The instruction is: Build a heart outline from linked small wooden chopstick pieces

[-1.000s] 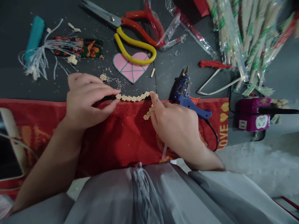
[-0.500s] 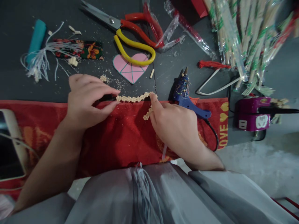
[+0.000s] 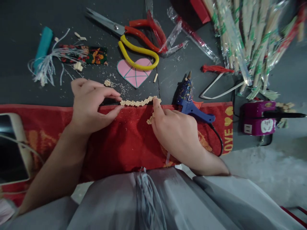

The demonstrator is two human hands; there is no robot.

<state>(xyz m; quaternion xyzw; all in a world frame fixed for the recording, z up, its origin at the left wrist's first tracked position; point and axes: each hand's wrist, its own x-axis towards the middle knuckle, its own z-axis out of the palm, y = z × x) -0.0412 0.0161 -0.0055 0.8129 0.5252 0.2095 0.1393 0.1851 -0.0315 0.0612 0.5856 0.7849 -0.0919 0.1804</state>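
Observation:
A thin, bumpy cream-coloured strip [image 3: 137, 103], made of small flower-like clusters, lies along the upper edge of the red towel [image 3: 120, 143]. At its left end, my left hand [image 3: 90, 103] has thumb and forefinger closed around the tip. The forefinger of my right hand [image 3: 176, 131] presses on the strip near its right end, with the other fingers curled under. Below that finger a further bit of strip hangs back onto the towel, partly hidden by the hand. Just right of my right hand lies a blue glue gun [image 3: 194, 110], its nozzle pointing away.
Scissors [image 3: 139, 48] with red and yellow handles overlap a pink paper heart [image 3: 136, 75]. White threads [image 3: 48, 68] and a teal roll [image 3: 43, 44] lie far left. Wrapped sticks [image 3: 240, 38] fill the far right, above a purple box [image 3: 259, 118]. A phone [image 3: 11, 150] rests at left.
The view has shifted slightly. My left fingertips have eased back a little from the strip's end, and my right hand has moved slightly left, its forefinger still on the strip.

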